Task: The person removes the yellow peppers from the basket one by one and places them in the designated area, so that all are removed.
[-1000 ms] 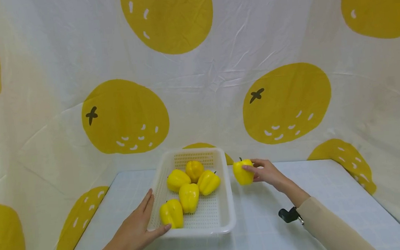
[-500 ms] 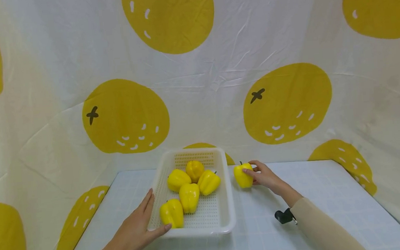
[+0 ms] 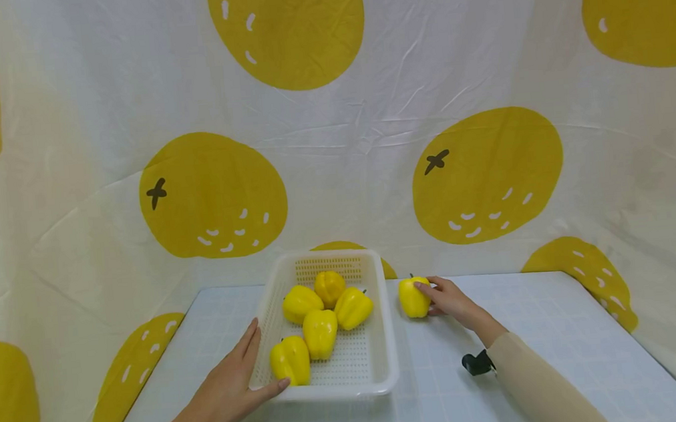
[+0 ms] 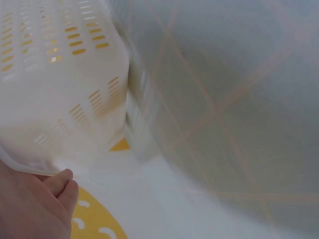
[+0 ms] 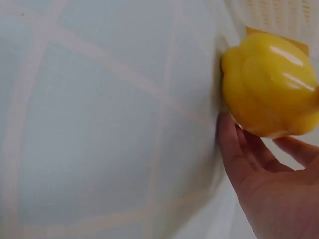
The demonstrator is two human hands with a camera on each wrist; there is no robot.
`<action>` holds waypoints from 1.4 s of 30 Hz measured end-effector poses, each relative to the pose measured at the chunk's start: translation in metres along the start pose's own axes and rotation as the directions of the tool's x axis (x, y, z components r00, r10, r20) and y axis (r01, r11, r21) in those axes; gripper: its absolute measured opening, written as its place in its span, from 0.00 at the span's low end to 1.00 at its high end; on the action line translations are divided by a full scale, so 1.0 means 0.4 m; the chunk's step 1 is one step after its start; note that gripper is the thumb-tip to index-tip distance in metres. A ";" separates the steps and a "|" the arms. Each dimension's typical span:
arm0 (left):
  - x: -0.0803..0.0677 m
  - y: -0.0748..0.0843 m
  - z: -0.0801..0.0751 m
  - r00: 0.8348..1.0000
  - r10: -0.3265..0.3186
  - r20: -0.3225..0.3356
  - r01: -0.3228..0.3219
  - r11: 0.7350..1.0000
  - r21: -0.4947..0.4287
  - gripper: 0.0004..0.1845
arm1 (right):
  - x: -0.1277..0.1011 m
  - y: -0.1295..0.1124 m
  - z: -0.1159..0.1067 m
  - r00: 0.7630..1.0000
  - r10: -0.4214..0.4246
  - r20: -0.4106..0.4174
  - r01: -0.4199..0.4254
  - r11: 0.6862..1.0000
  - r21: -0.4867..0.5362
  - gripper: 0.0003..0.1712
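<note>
The right hand (image 3: 451, 298) has a yellow pepper (image 3: 413, 297) on the table (image 3: 542, 340), just right of the white basket (image 3: 385, 341), fingers curled round its side and top. From the wrist view the pepper sits on the cloth with the fingertips (image 5: 234, 144) under its near flank. The left hand (image 3: 233, 388) lies flat against the basket's near left corner, fingers straight, thumb along the front rim, holding nothing.

The pepper looks light, stiff and glossy, so I'd judge it slippery; a wide grasp round the lobed body should serve better than the small stem. Five more peppers (image 3: 320, 320) lie loose in the basket.

The pepper's far side and its contact with the palm are hidden. The left wrist view shows only basket wall (image 4: 65, 74), a thumb tip (image 4: 62, 181) and blurred cloth. A black object (image 3: 474, 362) at the right wrist is too small to make out.
</note>
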State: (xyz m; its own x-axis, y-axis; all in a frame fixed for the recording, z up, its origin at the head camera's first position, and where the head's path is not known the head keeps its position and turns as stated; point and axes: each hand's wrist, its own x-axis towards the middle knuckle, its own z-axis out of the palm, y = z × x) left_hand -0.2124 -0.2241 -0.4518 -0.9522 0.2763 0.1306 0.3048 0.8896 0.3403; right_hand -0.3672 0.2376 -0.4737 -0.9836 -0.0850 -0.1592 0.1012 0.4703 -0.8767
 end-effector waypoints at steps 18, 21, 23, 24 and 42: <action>-0.002 0.005 -0.001 1.000 0.002 -0.004 -0.002 1.000 -0.020 0.63 | 0.025 -0.001 0.012 0.997 0.047 -0.065 -0.050 0.997 -0.055 0.41; -0.001 0.004 -0.001 1.000 -0.005 0.005 0.005 1.000 -0.022 0.63 | 0.028 0.000 0.015 0.996 0.055 -0.068 -0.059 0.997 -0.059 0.42; -0.001 0.003 0.000 1.000 -0.006 0.007 0.006 1.000 -0.022 0.63 | 0.028 0.000 0.017 0.996 0.061 -0.070 -0.065 0.996 -0.060 0.42; -0.002 0.003 0.001 1.000 -0.005 0.007 0.005 1.000 -0.020 0.63 | 0.029 0.000 0.017 0.995 0.067 -0.071 -0.072 0.995 -0.063 0.43; -0.003 0.004 -0.002 1.000 0.003 -0.002 -0.003 1.000 -0.021 0.62 | -0.023 -0.007 -0.011 0.998 0.005 -0.065 -0.015 0.989 -0.149 0.42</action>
State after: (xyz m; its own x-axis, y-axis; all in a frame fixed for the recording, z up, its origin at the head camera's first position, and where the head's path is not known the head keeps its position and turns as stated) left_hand -0.2109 -0.2231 -0.4506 -0.9512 0.2783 0.1334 0.3081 0.8810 0.3589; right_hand -0.3591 0.2408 -0.4679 -0.9907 -0.0250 -0.1338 0.0926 0.5968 -0.7970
